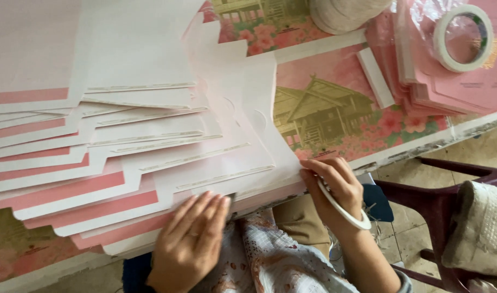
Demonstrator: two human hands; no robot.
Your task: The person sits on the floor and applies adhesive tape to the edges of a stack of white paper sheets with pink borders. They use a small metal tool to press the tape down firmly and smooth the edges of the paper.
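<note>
The fingers (320,169) of the right hand (335,187) are pinched almost shut at the near right corner of the fanned cards (167,168), where the end of a thin white tape strip (225,177) appears to be pressed down or picked at; whether the backing is gripped cannot be told. A roll of white tape (343,209) is worn on that wrist like a bangle. The fingers of the left hand (191,241) are laid flat and close together, nothing being clasped, and the near edge of the stack is held down by them at the table's rim.

The cards lie overlapped in steps across the table (335,108), white with pink bands, a strip of tape showing along each exposed edge. For the step to be done well, the stack should be kept pinned by the flat hand so that the fan is not shifted, and the strip should be worked from its end with the fingertips, low and along the edge, so that the card is not lifted or creased.

Farther off, a second tape roll (464,37) rests on a pile of pink cards (449,87) at the far right, a large whitish roll (346,13) stands at the top edge, and a dark red plastic chair (443,201) stands beside the table.
</note>
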